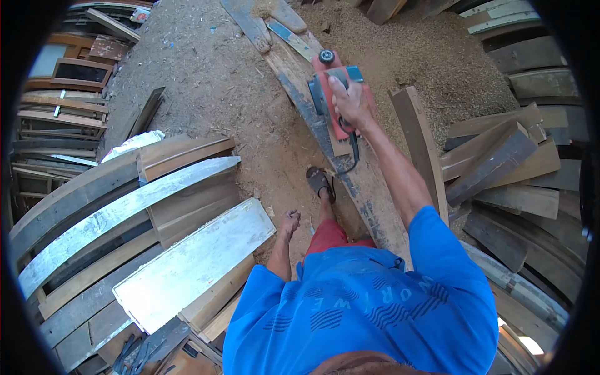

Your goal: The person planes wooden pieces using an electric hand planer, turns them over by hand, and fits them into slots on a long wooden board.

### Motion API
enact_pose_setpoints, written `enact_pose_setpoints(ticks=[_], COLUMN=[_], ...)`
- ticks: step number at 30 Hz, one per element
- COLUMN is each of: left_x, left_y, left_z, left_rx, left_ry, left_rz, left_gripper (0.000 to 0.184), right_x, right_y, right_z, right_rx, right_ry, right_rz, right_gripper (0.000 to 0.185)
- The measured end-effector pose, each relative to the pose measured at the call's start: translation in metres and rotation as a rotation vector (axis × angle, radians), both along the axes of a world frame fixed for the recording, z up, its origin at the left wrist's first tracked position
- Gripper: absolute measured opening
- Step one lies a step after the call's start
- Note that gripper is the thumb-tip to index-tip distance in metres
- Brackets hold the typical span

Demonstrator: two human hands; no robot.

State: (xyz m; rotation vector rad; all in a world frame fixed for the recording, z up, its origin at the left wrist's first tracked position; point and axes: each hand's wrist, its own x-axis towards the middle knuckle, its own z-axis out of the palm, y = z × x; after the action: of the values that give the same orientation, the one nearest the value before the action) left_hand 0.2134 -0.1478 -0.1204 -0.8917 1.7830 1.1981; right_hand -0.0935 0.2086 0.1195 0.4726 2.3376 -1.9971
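My right hand is wrapped around the handle of a red and grey electric hand planer with a black knob at its front. The planer rests on a long wooden beam with patchy dark paint, and a piece of wood shows under its rear end. From the tool's back a dark cord curves down over the beam. Beside my left thigh, my left hand hangs with its fingers curled in, and nothing shows in it. A white-painted board lies to the left of that hand.
Stacked planks fill the left side, and more boards lean at the right. One brown board stands close to my right forearm. Wood shavings cover the ground beyond the beam. My sandalled foot is beside the beam.
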Motion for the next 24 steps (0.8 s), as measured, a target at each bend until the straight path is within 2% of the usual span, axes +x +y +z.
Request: enact_pose_setpoints(ticks=[2, 5, 9, 10, 12, 14, 16, 19, 22, 24], left_x=[0.002, -0.003, -0.057, -0.077, -0.125, -0.166, -0.196, -0.212, -0.213, -0.215], left_y=[-0.008, -0.018, 0.016, 0.034, 0.093, 0.136, 0.181, 0.245, 0.268, 0.262], left_z=[0.008, -0.004, 0.022, 0.036, 0.101, 0.122, 0.136, 0.169, 0.169, 0.169], left_rx=[-0.027, -0.173, -0.369, -0.468, -0.545, -0.527, -0.489, -0.507, -0.508, -0.481], left_ry=[0.001, 0.122, 0.444, 0.561, 0.653, 0.792, 0.826, 0.709, 0.607, 0.598], left_rz=[-0.041, -0.270, -0.363, -0.402, -0.345, -0.353, -0.369, -0.366, -0.407, -0.408], left_gripper=[0.049, 0.061, 0.069, 0.071, 0.075, 0.080, 0.096, 0.115, 0.125, 0.119], right_x=[-0.020, -0.025, 0.046, 0.070, 0.120, 0.171, 0.217, 0.268, 0.299, 0.315], right_y=[0.002, -0.001, 0.014, 0.018, 0.027, 0.037, 0.044, 0.054, 0.058, 0.060], right_z=[0.004, 0.004, 0.028, 0.034, 0.044, 0.043, 0.046, 0.047, 0.036, 0.023], right_rx=[0.047, 0.073, -0.108, -0.162, -0.205, -0.187, -0.150, -0.109, -0.088, -0.039], right_ry=[-0.051, 0.047, 0.056, 0.017, -0.038, -0.077, -0.113, -0.176, -0.223, -0.242], right_rz=[0.018, -0.065, -0.035, -0.050, -0.065, -0.071, -0.090, -0.115, -0.114, -0.098], right_gripper=[0.051, 0.049, 0.046, 0.041, 0.036, 0.036, 0.038, 0.043, 0.047, 0.053])
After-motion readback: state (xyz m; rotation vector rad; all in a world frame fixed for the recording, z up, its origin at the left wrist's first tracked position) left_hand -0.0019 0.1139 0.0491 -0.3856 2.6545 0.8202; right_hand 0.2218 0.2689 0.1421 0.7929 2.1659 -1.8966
